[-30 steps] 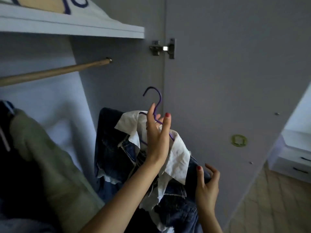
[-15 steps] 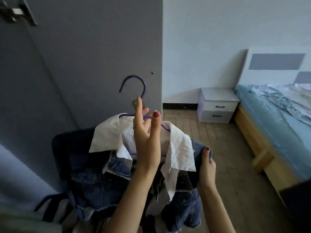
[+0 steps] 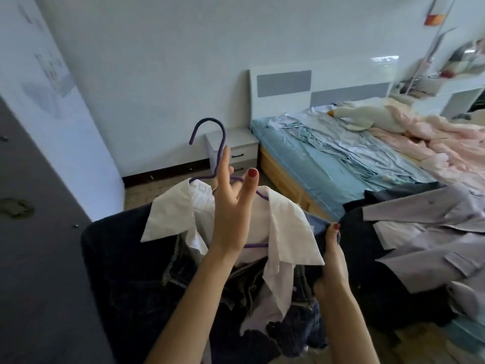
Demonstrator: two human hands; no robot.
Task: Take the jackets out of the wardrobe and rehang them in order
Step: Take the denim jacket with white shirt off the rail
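Observation:
A dark denim jacket point(image 3: 136, 261) with a wide white collar point(image 3: 181, 203) hangs on a purple hanger point(image 3: 210, 132), held up in front of me. My left hand point(image 3: 233, 206) grips the hanger's neck just below the hook, thumb and forefinger raised. My right hand point(image 3: 332, 261) pinches the jacket's right shoulder from the side. On the bed's near end lie a grey-lilac jacket point(image 3: 430, 232) and a black garment point(image 3: 372, 261) under it.
The grey wardrobe door point(image 3: 39, 245) stands at the left. Behind are a white nightstand point(image 3: 236, 148), a bed with a blue sheet point(image 3: 341, 158), pink bedding point(image 3: 446, 143) and a white plush toy point(image 3: 367, 116). Wooden floor shows between door and bed.
My view has swung right, from the wardrobe interior and rail to the bedroom and bed. Both hands carried the denim jacket along; my right hand closed on its shoulder.

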